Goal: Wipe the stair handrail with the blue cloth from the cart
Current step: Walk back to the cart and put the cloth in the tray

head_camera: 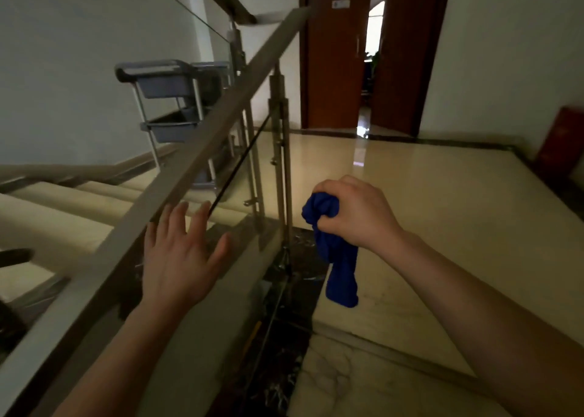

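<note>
The stair handrail (202, 144) is a flat grey-brown bar running diagonally from the lower left up to the top middle, above a glass panel. My right hand (354, 211) grips a bunched blue cloth (339, 265), whose loose end hangs down over the landing floor, to the right of the rail. My left hand (180, 252) has its fingers spread, with the fingertips close to the rail's near edge; contact is unclear. The grey cart (164, 87) stands behind the glass on the far side of the rail.
Steel posts (279, 138) hold the glass balustrade. Pale stairs (50, 208) descend at the left. A glossy beige landing floor (426, 201) spreads to the right. A brown double door (338, 53) stands partly open at the back, with a red box (559, 144) against the right wall.
</note>
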